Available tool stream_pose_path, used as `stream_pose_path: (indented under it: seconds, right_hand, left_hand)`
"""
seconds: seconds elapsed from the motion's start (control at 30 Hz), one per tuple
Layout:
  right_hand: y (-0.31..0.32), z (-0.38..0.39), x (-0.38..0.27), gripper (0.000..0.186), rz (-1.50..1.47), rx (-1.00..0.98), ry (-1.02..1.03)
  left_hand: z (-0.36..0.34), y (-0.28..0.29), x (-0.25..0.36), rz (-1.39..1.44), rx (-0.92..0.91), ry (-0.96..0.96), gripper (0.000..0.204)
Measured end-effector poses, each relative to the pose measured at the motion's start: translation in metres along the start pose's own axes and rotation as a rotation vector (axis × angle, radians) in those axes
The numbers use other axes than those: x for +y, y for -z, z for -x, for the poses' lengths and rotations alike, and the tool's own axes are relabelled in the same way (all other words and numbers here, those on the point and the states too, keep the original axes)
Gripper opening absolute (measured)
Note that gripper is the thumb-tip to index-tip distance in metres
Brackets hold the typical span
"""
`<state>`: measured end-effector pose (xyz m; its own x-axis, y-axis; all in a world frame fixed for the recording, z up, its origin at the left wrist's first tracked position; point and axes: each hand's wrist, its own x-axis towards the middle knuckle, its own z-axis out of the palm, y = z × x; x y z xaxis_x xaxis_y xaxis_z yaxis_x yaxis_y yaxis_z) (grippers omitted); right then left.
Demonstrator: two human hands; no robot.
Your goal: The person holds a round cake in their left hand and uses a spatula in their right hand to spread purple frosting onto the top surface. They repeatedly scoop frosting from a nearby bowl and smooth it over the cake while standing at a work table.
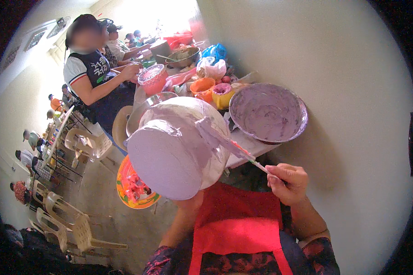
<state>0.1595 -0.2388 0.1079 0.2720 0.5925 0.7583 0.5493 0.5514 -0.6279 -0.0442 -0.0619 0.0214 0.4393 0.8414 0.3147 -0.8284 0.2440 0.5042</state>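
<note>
A large round two-tier cake form [163, 158], coated in lilac icing, is tilted with its smaller flat face toward the lower left. My left hand [191, 201] holds it from below, its fingers hidden behind the icing-covered side. In my right hand [287, 182], thumb and fingers pinch the thin pale handle of a spatula [236, 147]. The spatula's broad end is thick with lilac icing and lies against the side of the larger tier. Just beyond the spatula, on the table, sits a wide bowl [268, 112] smeared inside with lilac icing.
Orange [203, 87] and yellow [223, 95] tubs, bags and a metal mixing bowl [183, 57] crowd the table. Below left is an orange-rimmed basin [124, 183] with red wrappers. A co-worker [94, 73] stands at a pink decorated cake [152, 79]. Plastic chairs [89, 142] stand left; a wall rises right.
</note>
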Motion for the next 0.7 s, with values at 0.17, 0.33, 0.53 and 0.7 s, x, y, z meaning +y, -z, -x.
stream_pose_path:
  seconds: [0.17, 0.33, 0.53, 0.7]
  right_hand:
    - [0.000, -0.007, -0.005, 0.030, 0.000, -0.070, -0.095]
    - [-0.007, 0.000, -0.001, 0.033, -0.023, -0.045, -0.212]
    - [-0.020, 0.012, 0.004, 0.035, -0.037, 0.000, -0.256]
    - [-0.040, 0.021, 0.010, 0.034, -0.021, 0.066, -0.139]
  left_hand:
    - [-0.001, -0.004, 0.002, 0.019, -0.102, -0.059, 0.066]
    - [0.001, -0.006, 0.005, -0.020, -0.144, -0.061, 0.065]
    - [0.002, -0.017, 0.001, -0.027, 0.051, 0.014, 0.069]
    - [0.000, -0.031, -0.006, -0.001, 0.015, 0.060, 0.067]
